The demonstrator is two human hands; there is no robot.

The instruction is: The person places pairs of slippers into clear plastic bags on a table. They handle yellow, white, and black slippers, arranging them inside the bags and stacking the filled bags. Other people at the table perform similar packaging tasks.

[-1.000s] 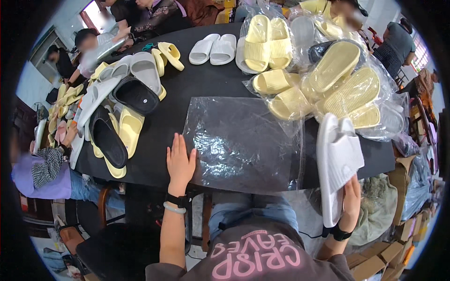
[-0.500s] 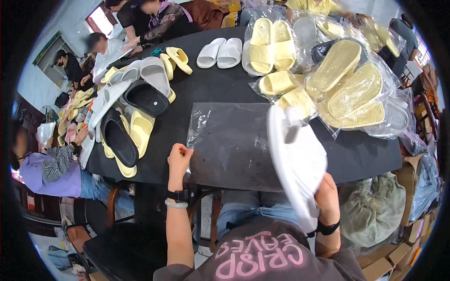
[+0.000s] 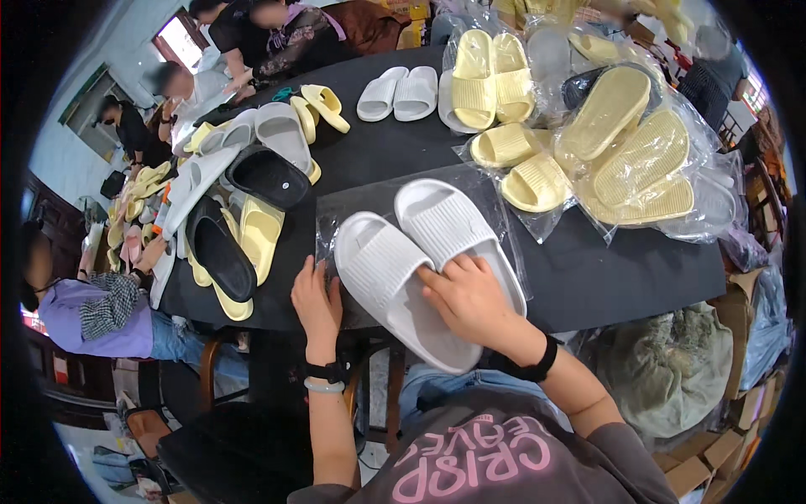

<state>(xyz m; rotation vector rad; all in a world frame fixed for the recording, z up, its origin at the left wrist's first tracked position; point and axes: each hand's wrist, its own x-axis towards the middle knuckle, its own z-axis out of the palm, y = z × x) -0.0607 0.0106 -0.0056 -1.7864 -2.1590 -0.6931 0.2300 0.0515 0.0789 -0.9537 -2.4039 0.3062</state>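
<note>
A pair of pale grey-white slippers lies side by side, toes away from me, over a clear plastic bag spread on the black table. My right hand has its fingers curled at the foot openings of both slippers, gripping their inner sides. The heel of the left slipper reaches past the table's near edge. Beside the bag's left edge is my left hand, fingers pointing forward and thumb apart. Whether its fingertips touch the bag is not clear.
Loose yellow, grey and black slippers are heaped at the left. Bagged yellow slippers pile up at the right. Another pale grey pair stands at the table's far side. Several people sit around, one in purple at the left.
The white slippers have come down from the right, where my right hand held them upright, onto the bag. My left hand has loosened its pinch at the bag's edge.
</note>
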